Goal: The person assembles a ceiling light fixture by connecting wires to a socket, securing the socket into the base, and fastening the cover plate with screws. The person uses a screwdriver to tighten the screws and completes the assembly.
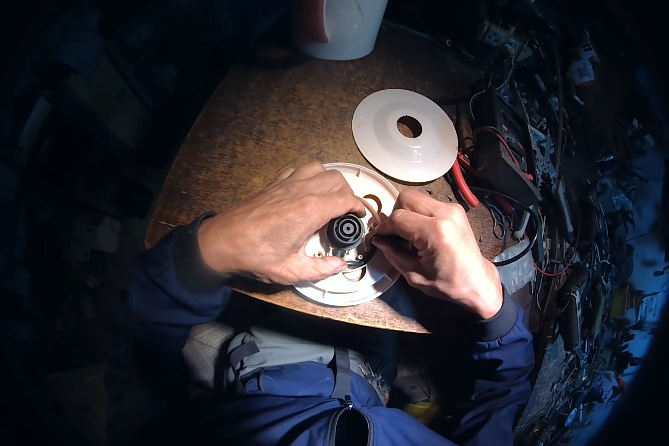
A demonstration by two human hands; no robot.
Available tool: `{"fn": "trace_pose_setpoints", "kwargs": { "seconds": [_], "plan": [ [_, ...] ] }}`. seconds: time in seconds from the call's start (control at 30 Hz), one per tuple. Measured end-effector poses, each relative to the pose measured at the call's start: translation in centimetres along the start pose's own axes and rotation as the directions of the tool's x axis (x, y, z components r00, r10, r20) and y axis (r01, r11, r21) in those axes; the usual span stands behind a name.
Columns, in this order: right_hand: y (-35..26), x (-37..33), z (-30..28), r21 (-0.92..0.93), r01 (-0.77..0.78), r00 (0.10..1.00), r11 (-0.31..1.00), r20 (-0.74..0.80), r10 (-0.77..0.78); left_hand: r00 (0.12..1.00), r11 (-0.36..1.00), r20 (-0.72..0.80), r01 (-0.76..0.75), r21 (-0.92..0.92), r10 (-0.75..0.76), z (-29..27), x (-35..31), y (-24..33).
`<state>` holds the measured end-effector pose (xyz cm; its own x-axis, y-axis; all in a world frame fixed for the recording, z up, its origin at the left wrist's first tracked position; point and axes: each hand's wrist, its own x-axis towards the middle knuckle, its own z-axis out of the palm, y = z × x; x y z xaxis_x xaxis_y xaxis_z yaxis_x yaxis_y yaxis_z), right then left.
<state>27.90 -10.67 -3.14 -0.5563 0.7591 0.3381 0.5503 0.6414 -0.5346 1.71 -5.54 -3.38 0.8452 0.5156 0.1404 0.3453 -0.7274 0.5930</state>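
A round white kettle base [342, 297] lies with its ribbed inner side up at the near edge of the wooden table. A black round connector [346, 232] with concentric rings stands at its middle. My left hand [275, 227] grips around the connector from the left, thumb below and fingers above, resting on the base. On the right, my right hand [442, 249] is closed in a pinch on a thin wire [375, 214] beside the connector; its fingertips partly hide the wire. Behind the right hand lies a white disc cover [427, 152] with a round centre hole.
A white jug [349, 37] with a red part stands at the far edge of the table [267, 111]. Red-handled pliers [464, 184], scissors [502, 221] and a black cord [528, 249] are at the right. Cluttered tools and wires fill the dark right side.
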Motion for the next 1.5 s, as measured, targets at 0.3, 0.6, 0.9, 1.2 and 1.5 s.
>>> {"fn": "trace_pose_setpoints", "kwargs": {
  "seconds": [0.3, 0.6, 0.9, 1.2, 1.5],
  "plan": [
    [0.0, 0.3, 0.2, -0.181, 0.167, 0.986, 0.969, 0.056, -0.159, 0.996, 0.997, -0.04, -0.078, 0.022, 0.079, 0.2, 0.1, -0.3],
    [0.7, 0.0, -0.1, 0.011, 0.067, 0.997, 0.998, 0.024, -0.067, 0.993, 0.995, -0.096, -0.073, -0.073, 0.066, 0.3, 0.0, -0.1],
    [0.9, -0.3, -0.1, 0.078, 0.021, 1.0, 0.997, 0.01, -0.022, 0.998, 0.997, -0.067, -0.011, -0.08, 0.006, -0.4, 0.2, 0.1],
    [1.0, 0.0, -0.3, 0.159, -0.067, 0.996, 0.985, 0.061, 0.058, 0.995, 0.995, -0.053, -0.088, -0.045, 0.085, -0.5, 0.7, -0.7],
    [0.5, 0.9, -0.5, 0.003, 0.05, 0.99, 0.999, 0.134, -0.05, 0.996, 0.997, -0.046, -0.077, -0.017, 0.076, -0.3, 0.7, -0.5]
  ]
}}
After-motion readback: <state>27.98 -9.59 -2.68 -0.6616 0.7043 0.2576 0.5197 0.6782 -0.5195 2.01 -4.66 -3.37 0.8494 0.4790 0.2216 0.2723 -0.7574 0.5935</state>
